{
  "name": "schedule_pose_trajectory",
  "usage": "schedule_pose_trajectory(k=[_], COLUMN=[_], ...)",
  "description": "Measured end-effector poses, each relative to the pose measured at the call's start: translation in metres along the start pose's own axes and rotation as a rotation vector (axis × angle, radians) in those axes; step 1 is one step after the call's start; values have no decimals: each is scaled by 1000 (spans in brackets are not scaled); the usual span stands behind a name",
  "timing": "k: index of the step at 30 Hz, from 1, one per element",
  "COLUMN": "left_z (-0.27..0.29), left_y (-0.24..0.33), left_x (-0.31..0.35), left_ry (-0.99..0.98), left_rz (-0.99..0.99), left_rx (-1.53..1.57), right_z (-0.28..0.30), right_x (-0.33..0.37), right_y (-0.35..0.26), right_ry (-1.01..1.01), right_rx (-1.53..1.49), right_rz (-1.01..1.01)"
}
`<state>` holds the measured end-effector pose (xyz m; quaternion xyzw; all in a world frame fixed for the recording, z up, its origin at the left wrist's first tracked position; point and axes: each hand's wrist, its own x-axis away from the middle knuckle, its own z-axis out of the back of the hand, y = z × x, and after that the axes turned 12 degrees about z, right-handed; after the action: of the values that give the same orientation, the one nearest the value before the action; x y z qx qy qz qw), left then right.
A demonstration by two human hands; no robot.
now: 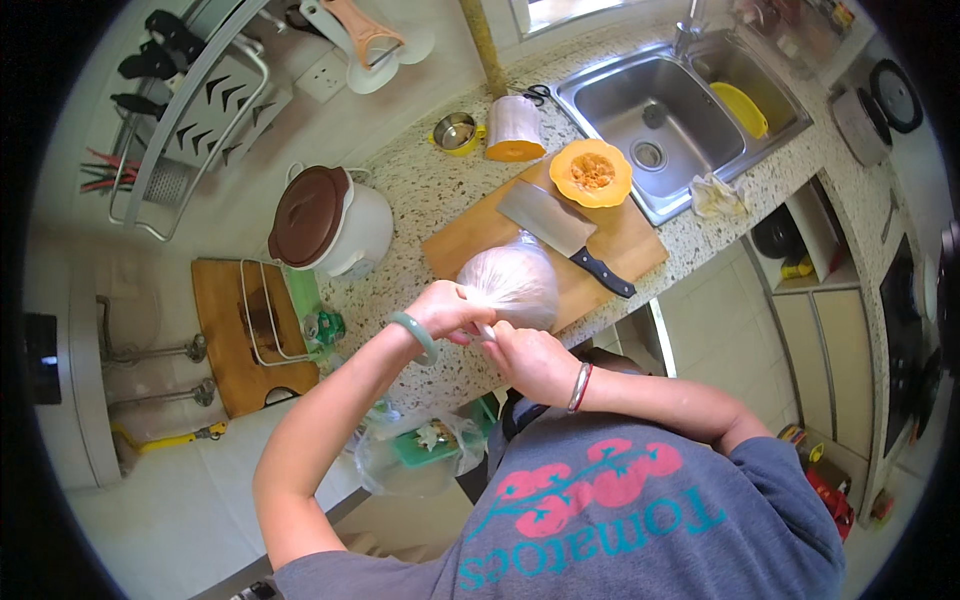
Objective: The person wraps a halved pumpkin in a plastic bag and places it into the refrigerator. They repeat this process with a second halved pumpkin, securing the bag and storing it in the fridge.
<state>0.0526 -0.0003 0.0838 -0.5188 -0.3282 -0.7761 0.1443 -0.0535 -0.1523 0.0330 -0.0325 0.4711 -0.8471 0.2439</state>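
Note:
A filled plastic bag (pixel 512 278), pale and translucent, rests on the near left part of the wooden cutting board (pixel 455 240). What it contains is blurred by the plastic. Its gathered neck is pinched between my left hand (pixel 445 308), with a green bangle at the wrist, and my right hand (pixel 535 360), which wears a silver bangle. Both hands are closed on the twisted plastic. Just beyond the bag lies a cleaver (pixel 548 217), its black handle pointing toward the board's near right edge. A cut pumpkin half (pixel 591 173) sits face up, seeds showing, at the board's far side.
Behind the board stand a wrapped pumpkin piece (pixel 515 128) and a small metal cup (pixel 456 132). To the left is a white pot with a brown lid (pixel 310 218). A double sink (pixel 650 120) is at the right, with a crumpled cloth (pixel 717 196) on its near edge.

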Motion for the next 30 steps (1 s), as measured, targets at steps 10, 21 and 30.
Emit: schedule_pose_trajectory(k=[10, 21, 30], left_z=[-16, -10, 1], left_y=[5, -22, -23], left_x=[11, -15, -24], left_ry=[686, 749, 952], left_rz=[-402, -713, -984], left_rx=[-532, -207, -454], right_z=[23, 26, 47], right_x=[-24, -70, -98], right_y=[21, 44, 52], right_ry=[287, 345, 185], right_rx=[-647, -66, -110], right_rz=[-169, 285, 250])
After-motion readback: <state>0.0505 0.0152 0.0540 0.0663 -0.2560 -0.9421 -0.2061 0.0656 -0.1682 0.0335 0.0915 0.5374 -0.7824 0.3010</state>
